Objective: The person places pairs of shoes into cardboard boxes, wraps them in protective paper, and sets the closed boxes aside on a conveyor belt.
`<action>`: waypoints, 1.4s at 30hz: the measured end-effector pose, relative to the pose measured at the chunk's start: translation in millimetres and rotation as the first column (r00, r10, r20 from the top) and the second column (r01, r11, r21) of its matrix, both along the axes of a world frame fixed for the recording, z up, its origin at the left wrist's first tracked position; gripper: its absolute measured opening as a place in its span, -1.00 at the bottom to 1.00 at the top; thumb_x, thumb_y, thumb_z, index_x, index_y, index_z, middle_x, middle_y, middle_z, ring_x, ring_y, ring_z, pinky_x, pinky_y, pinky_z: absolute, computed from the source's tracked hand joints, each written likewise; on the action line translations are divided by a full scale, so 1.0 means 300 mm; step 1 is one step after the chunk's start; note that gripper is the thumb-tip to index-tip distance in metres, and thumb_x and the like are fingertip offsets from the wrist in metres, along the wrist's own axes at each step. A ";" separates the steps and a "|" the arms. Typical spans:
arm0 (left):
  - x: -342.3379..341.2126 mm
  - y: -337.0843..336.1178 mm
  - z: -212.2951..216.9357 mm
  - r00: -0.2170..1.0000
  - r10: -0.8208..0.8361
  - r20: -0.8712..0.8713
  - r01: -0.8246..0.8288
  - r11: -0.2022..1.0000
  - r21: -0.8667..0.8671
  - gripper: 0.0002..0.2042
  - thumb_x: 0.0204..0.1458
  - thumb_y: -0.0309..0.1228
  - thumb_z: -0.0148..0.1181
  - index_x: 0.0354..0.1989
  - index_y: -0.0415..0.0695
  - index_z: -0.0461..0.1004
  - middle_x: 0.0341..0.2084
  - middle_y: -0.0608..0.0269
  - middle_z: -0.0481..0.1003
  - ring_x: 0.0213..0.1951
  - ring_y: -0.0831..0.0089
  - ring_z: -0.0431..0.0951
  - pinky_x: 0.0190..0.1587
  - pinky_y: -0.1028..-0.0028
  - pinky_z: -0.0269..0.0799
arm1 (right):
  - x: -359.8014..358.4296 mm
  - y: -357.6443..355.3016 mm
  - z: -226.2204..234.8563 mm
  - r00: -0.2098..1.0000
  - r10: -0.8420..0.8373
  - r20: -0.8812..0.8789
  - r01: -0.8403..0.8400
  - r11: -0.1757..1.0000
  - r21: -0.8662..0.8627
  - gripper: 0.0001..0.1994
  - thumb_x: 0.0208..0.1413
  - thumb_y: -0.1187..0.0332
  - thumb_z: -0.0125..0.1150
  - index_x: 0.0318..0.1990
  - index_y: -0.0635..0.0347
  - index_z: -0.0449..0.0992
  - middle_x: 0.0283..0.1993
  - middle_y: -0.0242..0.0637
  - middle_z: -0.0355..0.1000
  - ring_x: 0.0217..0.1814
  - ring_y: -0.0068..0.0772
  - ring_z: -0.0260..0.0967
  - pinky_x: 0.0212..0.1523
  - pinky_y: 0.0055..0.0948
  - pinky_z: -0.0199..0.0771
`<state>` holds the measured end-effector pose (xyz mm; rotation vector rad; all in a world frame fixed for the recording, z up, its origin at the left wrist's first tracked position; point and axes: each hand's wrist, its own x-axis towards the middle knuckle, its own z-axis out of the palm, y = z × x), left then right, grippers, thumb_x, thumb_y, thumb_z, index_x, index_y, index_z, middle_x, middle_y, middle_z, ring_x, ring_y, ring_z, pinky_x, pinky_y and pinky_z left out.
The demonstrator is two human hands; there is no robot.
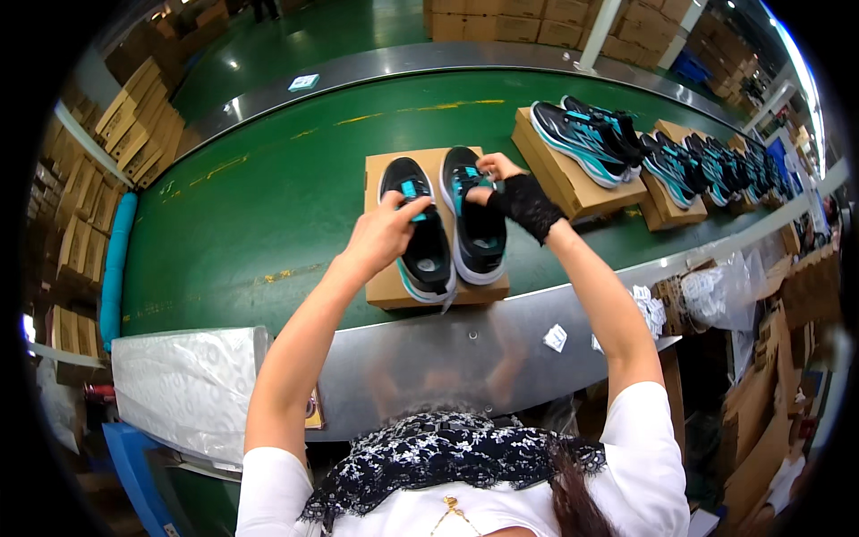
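Observation:
Two black sneakers with turquoise accents and pale soles rest side by side on a brown cardboard box, toes pointing away from me. On the left sneaker, my left hand has its fingers curled at the tongue and lace area. My right hand, in a black lace fingerless glove, is at the right sneaker, thumb and fingers closing on its upper near the laces. The exact finger contact is partly hidden by the hands.
The box stands on a green conveyor belt with a metal edge. More sneakers on boxes line up to the right. A plastic-wrapped stack of sheets lies front left. Small white packets sit near my right forearm.

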<state>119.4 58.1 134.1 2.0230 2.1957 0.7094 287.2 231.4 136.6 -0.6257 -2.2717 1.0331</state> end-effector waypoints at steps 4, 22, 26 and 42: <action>-0.015 -0.141 0.007 0.976 0.125 0.178 -0.172 0.945 0.279 -0.61 -0.19 -0.60 0.00 -0.09 -0.04 0.38 -0.22 0.03 0.36 -0.21 0.14 0.41 -0.19 0.36 0.35 | 0.063 -0.050 -0.132 0.988 -0.116 0.099 0.117 0.993 -0.002 -0.50 -0.20 0.48 0.06 0.03 0.10 0.21 -0.11 0.07 0.31 -0.07 0.10 0.25 -0.06 -0.26 0.30; 0.264 -0.865 -0.243 0.857 0.345 0.384 -0.316 0.939 -0.138 -0.67 -0.07 -0.42 0.15 -0.08 -0.15 0.39 -0.33 0.26 0.34 -0.37 0.53 0.34 -0.39 0.63 0.22 | 0.247 -0.349 -0.027 0.621 0.737 0.267 -0.593 0.664 -0.456 -0.46 -0.22 0.49 0.07 0.06 0.14 0.24 -0.02 -0.08 0.31 0.00 -0.21 0.27 0.00 -0.33 0.24; 0.129 -0.794 -0.230 0.517 0.433 0.738 -0.418 0.881 -0.224 -0.71 0.13 -0.27 -0.12 -0.14 -0.22 0.39 -0.51 0.38 0.38 -0.74 0.77 0.16 -0.71 0.74 0.01 | -0.008 -0.415 -0.223 0.837 0.118 0.534 -0.286 0.926 0.244 -0.33 -0.26 0.26 0.21 0.13 -0.02 0.14 0.20 0.01 0.00 0.27 0.06 -0.15 0.10 0.20 -0.10; -0.065 -0.289 -0.151 0.878 0.200 0.435 -0.302 0.937 0.178 -0.69 0.14 -0.30 -0.17 -0.17 -0.30 0.38 -0.47 0.17 0.30 -0.42 0.43 0.29 -0.30 0.45 0.24 | 0.081 -0.483 -0.328 0.956 0.035 -0.291 0.095 0.903 0.418 -0.25 -0.43 0.46 0.12 0.10 0.42 0.09 0.16 0.06 0.09 0.27 -0.02 -0.03 0.15 0.11 -0.11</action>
